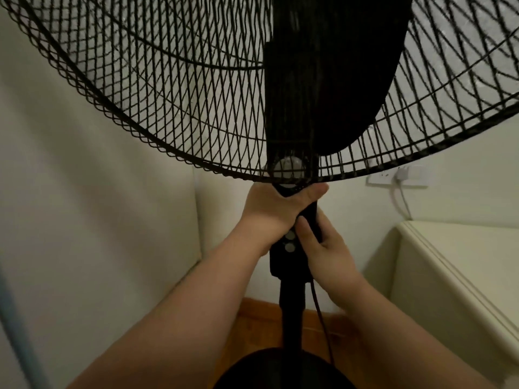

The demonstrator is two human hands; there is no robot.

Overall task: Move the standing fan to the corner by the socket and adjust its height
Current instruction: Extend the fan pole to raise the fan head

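1. A black standing fan [292, 265] is seen from above and behind, at the centre of the view, set in a corner where two pale walls meet.
2. The wire cage [174, 102] of the fan head fills the upper half of the view, from 9 o'clock across to 3 o'clock.
3. The neck of the fan, just under the cage, is gripped by the left hand [273, 204], with the thumb wrapped over toward 3 o'clock.
4. The control column directly below is clasped by the right hand [323, 242], its thumb laid beside two round grey buttons [289, 241].
5. Both hands are closed on the fan, one just above the other and nearly touching.
6. The pole [292, 313] is seen running down to a dark round base [283, 369] at 6 o'clock, resting on a wooden floor [258, 318].
7. A thin black cord [320, 315] is seen hanging beside the pole.
8. A white wall socket [398, 176] with a plug fitted is seen at 3 o'clock, just under the cage rim.
9. A cream cabinet top [460, 265] is seen at 4 o'clock.
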